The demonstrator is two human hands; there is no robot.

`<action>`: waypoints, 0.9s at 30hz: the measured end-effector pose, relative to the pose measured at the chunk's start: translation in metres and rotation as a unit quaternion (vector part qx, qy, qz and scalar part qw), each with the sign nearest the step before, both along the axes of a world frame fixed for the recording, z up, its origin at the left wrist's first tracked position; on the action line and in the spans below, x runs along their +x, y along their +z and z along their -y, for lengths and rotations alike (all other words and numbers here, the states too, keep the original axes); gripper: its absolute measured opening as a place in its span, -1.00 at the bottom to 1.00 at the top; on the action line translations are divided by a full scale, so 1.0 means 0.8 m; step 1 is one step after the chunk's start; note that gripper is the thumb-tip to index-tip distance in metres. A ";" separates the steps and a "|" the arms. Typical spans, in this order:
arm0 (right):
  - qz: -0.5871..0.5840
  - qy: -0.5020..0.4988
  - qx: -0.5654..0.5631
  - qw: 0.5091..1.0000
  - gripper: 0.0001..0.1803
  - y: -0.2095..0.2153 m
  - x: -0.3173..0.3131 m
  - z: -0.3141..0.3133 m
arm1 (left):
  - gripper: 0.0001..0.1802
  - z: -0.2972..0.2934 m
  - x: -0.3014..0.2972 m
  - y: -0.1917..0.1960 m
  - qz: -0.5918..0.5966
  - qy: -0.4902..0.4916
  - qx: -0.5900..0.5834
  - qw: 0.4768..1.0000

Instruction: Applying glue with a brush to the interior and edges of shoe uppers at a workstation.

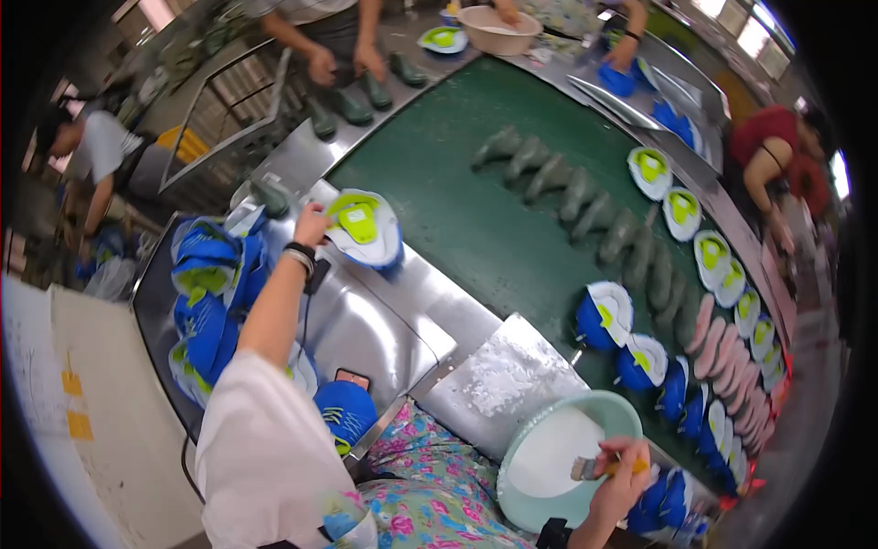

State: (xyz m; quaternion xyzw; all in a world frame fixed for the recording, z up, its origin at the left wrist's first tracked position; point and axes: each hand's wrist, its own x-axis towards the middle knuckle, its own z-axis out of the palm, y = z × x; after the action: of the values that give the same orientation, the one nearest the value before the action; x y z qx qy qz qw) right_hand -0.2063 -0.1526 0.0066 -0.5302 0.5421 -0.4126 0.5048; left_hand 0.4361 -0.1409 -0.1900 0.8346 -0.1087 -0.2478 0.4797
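My left hand (314, 225) is closed at the left edge of a blue shoe upper (389, 245), at the near edge of the green belt. The upper's white underside faces up, with a lime-yellow patch in its middle. Lower right, my right hand (624, 476) grips a flat paintbrush (585, 469) by its yellow handle. The bristles hang over a pale green basin (615, 409) of white liquid. Beside the basin, a metal plate (448, 395) is coated with dried white residue.
A green belt (412, 165) carries dark shoe lasts (599, 215), blue uppers (605, 316) and pink soles (727, 357). Left, a bin holds blue shoes (206, 329); a phone (353, 378) lies near another blue shoe (346, 412). Co-workers' hands (343, 66) are across the belt.
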 end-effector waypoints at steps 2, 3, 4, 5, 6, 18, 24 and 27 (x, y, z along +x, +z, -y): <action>-0.029 0.022 0.030 0.999 -0.71 0.025 0.024 -0.005 | -0.55 0.047 -0.122 0.053 -0.005 -0.120 -0.057 0.991; -0.031 0.047 0.052 0.997 -0.74 0.027 0.039 0.005 | -0.55 0.057 -0.184 0.076 -0.005 -0.145 -0.125 0.982; -0.029 0.074 0.065 0.995 -0.76 0.031 0.051 0.007 | -0.53 0.055 -0.237 0.104 -0.022 -0.181 -0.181 0.966; -0.016 0.095 0.077 0.992 -0.77 0.031 0.060 0.009 | -0.51 0.055 -0.293 0.123 0.025 -0.230 -0.220 0.948; -0.002 0.123 0.088 0.989 -0.77 0.032 0.068 0.013 | -0.53 0.050 -0.337 0.138 0.090 -0.270 -0.259 0.923; -0.034 0.341 0.022 0.939 -0.57 0.071 -0.014 -0.053 | -0.10 -0.073 -0.517 0.259 -0.179 -0.633 -0.216 0.722; -0.063 0.386 0.017 0.920 -0.69 0.057 -0.044 -0.049 | -0.21 -0.099 -0.521 0.228 -0.277 -0.692 -0.186 0.641; -0.090 0.150 -0.063 0.983 -0.68 0.012 -0.076 -0.055 | -0.36 -0.151 -0.507 0.208 -0.359 -0.583 -0.127 0.718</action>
State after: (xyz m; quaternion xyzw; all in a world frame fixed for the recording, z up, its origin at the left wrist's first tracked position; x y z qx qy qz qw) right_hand -0.2673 -0.1085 0.0160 -0.6713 0.4720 -0.3163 0.4759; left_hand 0.0305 -0.0204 -0.0234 0.3861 -0.4233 -0.7435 0.3448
